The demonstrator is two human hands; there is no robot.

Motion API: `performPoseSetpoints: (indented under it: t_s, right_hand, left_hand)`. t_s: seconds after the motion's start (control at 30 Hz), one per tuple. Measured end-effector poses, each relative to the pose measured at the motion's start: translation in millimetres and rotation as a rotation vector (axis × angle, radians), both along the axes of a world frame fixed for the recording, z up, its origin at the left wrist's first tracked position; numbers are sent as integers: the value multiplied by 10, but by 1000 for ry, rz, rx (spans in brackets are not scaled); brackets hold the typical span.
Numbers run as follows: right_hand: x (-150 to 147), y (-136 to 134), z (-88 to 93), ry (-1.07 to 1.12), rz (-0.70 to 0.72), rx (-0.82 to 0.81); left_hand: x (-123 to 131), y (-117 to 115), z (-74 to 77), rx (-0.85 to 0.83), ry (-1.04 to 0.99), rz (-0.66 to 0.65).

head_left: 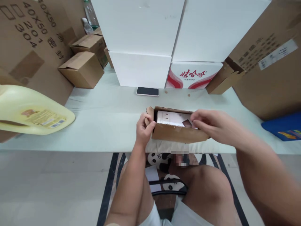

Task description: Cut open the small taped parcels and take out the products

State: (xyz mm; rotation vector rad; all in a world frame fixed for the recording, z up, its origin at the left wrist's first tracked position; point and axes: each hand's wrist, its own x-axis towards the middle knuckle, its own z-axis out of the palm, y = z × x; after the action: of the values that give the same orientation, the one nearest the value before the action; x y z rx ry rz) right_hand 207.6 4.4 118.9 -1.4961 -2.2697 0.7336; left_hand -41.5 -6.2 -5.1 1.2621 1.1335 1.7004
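Observation:
A small open cardboard box (176, 133) sits at the near edge of the pale table (105, 116). Inside it lies a white item with print and a dark corner (172, 119). My left hand (144, 128) grips the box's left end, thumb over the rim. My right hand (211, 124) reaches over the box's right side, its fingertips on the white item inside. The far flap of the box stands up behind the white item.
A dark phone (147, 91) lies flat behind the box. White cartons (141, 67) and a red-printed carton (194, 75) line the back. Brown boxes (82, 69) stand left, a big one (270, 62) right. A yellow jug (30, 111) lies left; a blue pack (284, 127) right.

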Motion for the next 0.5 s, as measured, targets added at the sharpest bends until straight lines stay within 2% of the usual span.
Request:
performPoseSetpoints:
  t_s: [0.03, 0.1, 0.2, 0.33, 0.43, 0.5]
  right_hand:
    - [-75, 110, 31, -112, 64, -75]
    - [-197, 320, 0, -266, 137, -103]
    - [-295, 511, -149, -378, 212, 9]
    - [-401, 545, -258, -532, 238, 71]
    - [-490, 522, -181, -606, 230, 108]
    - [-487, 495, -32, -535, 262, 166]
  left_hand:
    - [-16, -11, 23, 14, 28, -22]
    - [-65, -41, 59, 18, 73, -43]
    - [-161, -95, 89, -30, 102, -54]
    - [-217, -128, 87, -76, 87, -100]
    - [-185, -99, 68, -48, 30, -64]
    - [-167, -76, 54, -13, -6, 16]
